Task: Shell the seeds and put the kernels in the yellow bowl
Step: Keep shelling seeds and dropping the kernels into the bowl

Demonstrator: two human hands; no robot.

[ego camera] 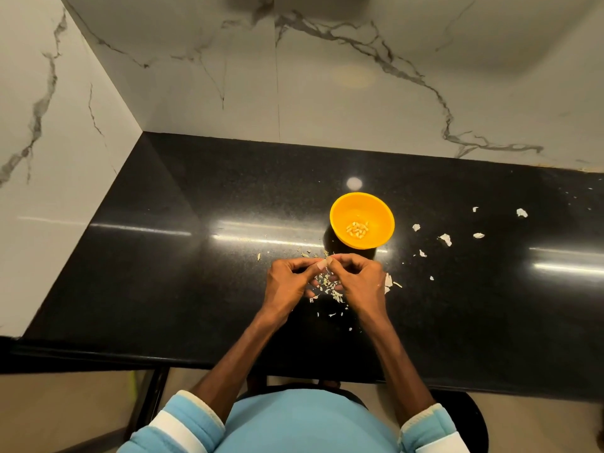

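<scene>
A yellow bowl (379, 204) stands on the black counter, with several pale kernels (357, 228) at its bottom. Just in front of it my left hand (287, 282) and my right hand (361, 282) meet, fingertips together. Both pinch one pale seed (322, 263) between thumbs and forefingers. A heap of shell bits (330, 286) lies on the counter under and between the hands, partly hidden by them.
White shell scraps (445, 239) are scattered over the black counter (163, 256) to the right of the bowl. Marble walls close the counter at the back and left. The counter's front edge runs near my body, with a dark stool below.
</scene>
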